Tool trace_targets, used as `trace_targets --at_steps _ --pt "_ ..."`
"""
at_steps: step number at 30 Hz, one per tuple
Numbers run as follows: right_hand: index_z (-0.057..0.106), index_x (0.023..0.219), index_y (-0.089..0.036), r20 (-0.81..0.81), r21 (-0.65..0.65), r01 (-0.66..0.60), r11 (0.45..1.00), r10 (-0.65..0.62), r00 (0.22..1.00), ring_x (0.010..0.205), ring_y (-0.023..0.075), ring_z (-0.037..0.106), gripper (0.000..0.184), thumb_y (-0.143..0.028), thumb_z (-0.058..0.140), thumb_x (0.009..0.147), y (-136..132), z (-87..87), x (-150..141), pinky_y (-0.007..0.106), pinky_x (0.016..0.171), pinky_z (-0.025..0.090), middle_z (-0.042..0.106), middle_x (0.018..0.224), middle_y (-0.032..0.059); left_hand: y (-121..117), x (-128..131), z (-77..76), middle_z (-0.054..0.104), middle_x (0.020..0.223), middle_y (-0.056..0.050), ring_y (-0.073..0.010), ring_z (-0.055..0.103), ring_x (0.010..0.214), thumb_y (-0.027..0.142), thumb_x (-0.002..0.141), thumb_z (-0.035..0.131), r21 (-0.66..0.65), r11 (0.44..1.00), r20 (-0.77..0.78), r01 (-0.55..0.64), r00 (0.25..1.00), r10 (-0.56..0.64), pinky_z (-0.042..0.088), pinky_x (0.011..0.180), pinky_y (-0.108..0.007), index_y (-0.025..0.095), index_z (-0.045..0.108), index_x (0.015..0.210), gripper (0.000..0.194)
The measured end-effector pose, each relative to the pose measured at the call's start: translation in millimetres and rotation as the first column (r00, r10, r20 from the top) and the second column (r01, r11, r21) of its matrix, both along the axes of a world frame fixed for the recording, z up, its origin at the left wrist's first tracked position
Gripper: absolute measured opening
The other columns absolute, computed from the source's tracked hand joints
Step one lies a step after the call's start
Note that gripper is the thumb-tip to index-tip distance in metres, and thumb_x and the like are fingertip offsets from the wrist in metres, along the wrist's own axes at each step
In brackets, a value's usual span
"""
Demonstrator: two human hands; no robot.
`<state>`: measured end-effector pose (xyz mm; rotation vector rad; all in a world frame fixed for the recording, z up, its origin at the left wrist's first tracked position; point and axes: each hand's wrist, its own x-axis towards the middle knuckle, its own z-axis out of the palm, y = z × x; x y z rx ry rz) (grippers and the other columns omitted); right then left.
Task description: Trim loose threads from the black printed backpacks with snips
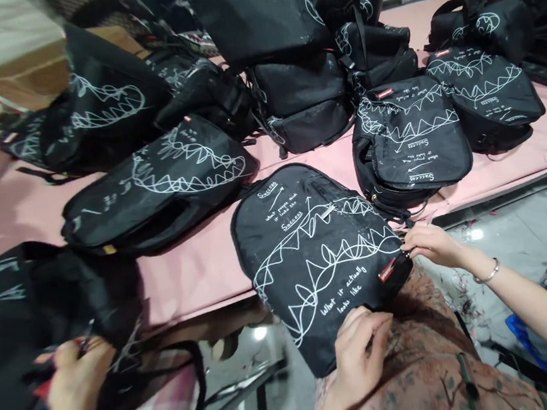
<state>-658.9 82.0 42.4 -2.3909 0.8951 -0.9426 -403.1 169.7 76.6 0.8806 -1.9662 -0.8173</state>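
Note:
A black backpack [317, 253] with white zigzag drawings and handwriting lies face up, half on the pink table [201, 268] and half on my lap. My left hand [361, 351] rests on its near edge with fingers curled around the fabric. My right hand [433, 246] pinches the bag's right side, just beside a small red label [388, 270]. A thin bracelet sits on my right wrist.
Several more black backpacks with the same white drawings are piled across the table, at the back [283, 49], left [159, 179] and right [411, 140]. At lower left, another person's hand [75, 382] works on a black bag [25, 311]. Grey floor lies to the right.

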Motion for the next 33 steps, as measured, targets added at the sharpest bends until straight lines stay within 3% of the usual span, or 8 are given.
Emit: trace_targets --at_steps 5,9,12,15,22,25,28,33 --pt "0.061 0.092 -0.016 -0.048 -0.004 -0.018 1.000 0.018 0.999 0.084 0.0157 0.054 0.017 -0.025 0.046 0.090 -1.0 -2.5 -3.3 0.029 0.075 0.043 0.061 0.086 0.0072 -2.1 -1.9 3.5 0.059 0.096 -0.010 -0.0156 0.053 0.089 -0.002 0.077 0.045 -0.003 0.999 -0.005 0.047 0.999 -0.047 0.044 0.075 -0.029 0.014 0.052 0.108 0.036" --pt "0.060 0.094 -0.016 -0.053 0.012 -0.046 0.999 0.046 0.998 0.085 0.0158 0.053 0.017 -0.024 0.045 0.091 0.8 -1.9 5.5 0.030 0.077 0.041 0.060 0.086 0.0074 -3.1 -2.2 6.3 0.059 0.077 -0.007 -0.0143 0.051 0.071 0.001 0.073 0.045 -0.011 0.984 -0.030 0.176 0.984 -0.176 0.042 0.063 -0.027 0.014 0.056 0.093 0.027" --pt "0.059 0.097 -0.016 -0.046 0.052 -0.077 0.996 0.080 0.996 0.086 0.0152 0.052 0.019 -0.019 0.041 0.091 3.1 2.5 11.5 0.030 0.079 0.041 0.059 0.086 0.0071 -2.0 -1.9 5.3 0.055 0.065 -0.005 -0.0131 0.047 0.061 0.004 0.073 0.044 -0.016 0.989 -0.006 0.146 0.989 -0.146 0.037 0.057 -0.026 0.014 0.056 0.084 0.019" --pt "0.058 0.097 -0.016 -0.030 0.082 -0.106 0.991 0.109 0.994 0.084 0.0145 0.052 0.021 -0.014 0.038 0.090 5.4 7.7 15.4 0.029 0.078 0.041 0.059 0.085 0.0066 -0.2 -2.6 2.5 0.054 0.063 -0.004 -0.0124 0.046 0.059 0.003 0.074 0.045 -0.023 0.995 0.027 0.097 0.995 -0.096 0.036 0.056 -0.025 0.013 0.056 0.089 0.021" --pt "0.058 0.093 -0.017 0.059 0.135 -0.120 0.984 0.112 0.992 0.080 0.0140 0.055 0.022 -0.013 0.037 0.090 9.9 6.2 20.6 0.029 0.076 0.041 0.060 0.081 0.0054 1.4 -5.1 -0.5 0.054 0.066 -0.004 -0.0119 0.048 0.061 0.003 0.074 0.046 -0.043 0.994 0.060 0.104 0.993 -0.102 0.038 0.057 -0.024 0.014 0.056 0.094 0.025" --pt "0.060 0.088 -0.017 0.101 0.292 -0.030 0.956 0.001 0.995 0.082 0.0154 0.056 0.015 -0.023 0.047 0.088 8.6 4.1 16.1 0.030 0.079 0.041 0.062 0.083 0.0056 1.1 -5.1 -3.3 0.056 0.065 -0.003 -0.0114 0.049 0.060 0.004 0.075 0.046 -0.061 0.991 0.088 0.122 0.989 -0.116 0.038 0.057 -0.023 0.014 0.056 0.096 0.025" --pt "0.062 0.088 -0.015 0.011 0.434 0.132 0.891 -0.152 0.988 0.082 0.0171 0.057 0.016 -0.028 0.053 0.085 3.3 5.9 1.6 0.029 0.075 0.043 0.064 0.088 0.0066 0.5 -5.0 -7.6 0.057 0.064 -0.002 -0.0104 0.048 0.056 0.004 0.076 0.046 -0.066 0.981 0.126 0.181 0.977 -0.171 0.038 0.056 -0.023 0.015 0.056 0.101 0.029" --pt "0.063 0.086 -0.014 -0.126 0.548 0.189 0.815 -0.143 0.982 0.073 0.0155 0.058 0.012 -0.023 0.057 0.081 -7.3 17.2 -20.3 0.025 0.064 0.042 0.064 0.082 0.0036 -3.5 -5.5 -4.6 0.060 0.073 -0.003 -0.0149 0.053 0.065 0.009 0.076 0.050 -0.045 0.973 0.163 0.226 0.963 -0.216 0.043 0.060 -0.027 0.020 0.057 0.106 0.033"
